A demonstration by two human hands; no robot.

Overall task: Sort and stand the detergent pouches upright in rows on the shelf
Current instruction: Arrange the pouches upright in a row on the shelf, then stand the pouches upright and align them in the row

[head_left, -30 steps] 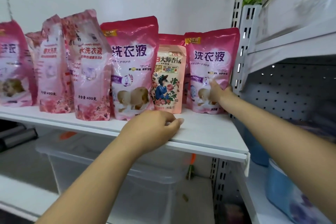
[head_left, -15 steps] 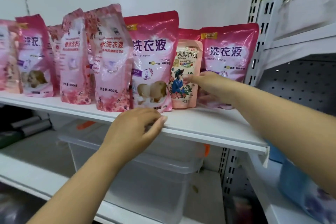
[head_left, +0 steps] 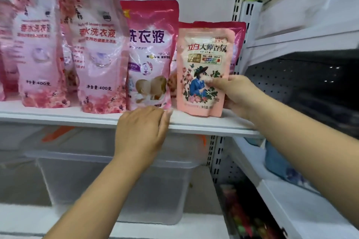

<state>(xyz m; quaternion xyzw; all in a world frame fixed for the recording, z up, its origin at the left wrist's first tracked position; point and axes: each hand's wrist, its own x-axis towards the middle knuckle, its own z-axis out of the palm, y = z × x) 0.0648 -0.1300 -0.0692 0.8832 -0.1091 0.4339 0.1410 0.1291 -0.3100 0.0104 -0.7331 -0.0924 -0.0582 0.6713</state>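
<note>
Gripping the small pouch (head_left: 202, 72) in my right hand (head_left: 236, 96) to reposition it; left hand (head_left: 144, 131) rests flat, bracing on the shelf (head_left: 58, 116).

Pouches crowd a white shelf (head_left: 194, 122), several only partly seen.

A dark pink pouch (head_left: 239, 44) at the shelf's right end is almost wholly covered by the peach pouch (head_left: 204, 60) in front; its print cannot be read. At the left end, another pouch (head_left: 3, 48) is cut off by the frame and blurred. The right hand (head_left: 235, 95) hides the peach pouch's lower right edge; its fingers behind are unseen. Below the shelf, a clear bin (head_left: 116, 180) is smeared, contents indistinct.
</note>
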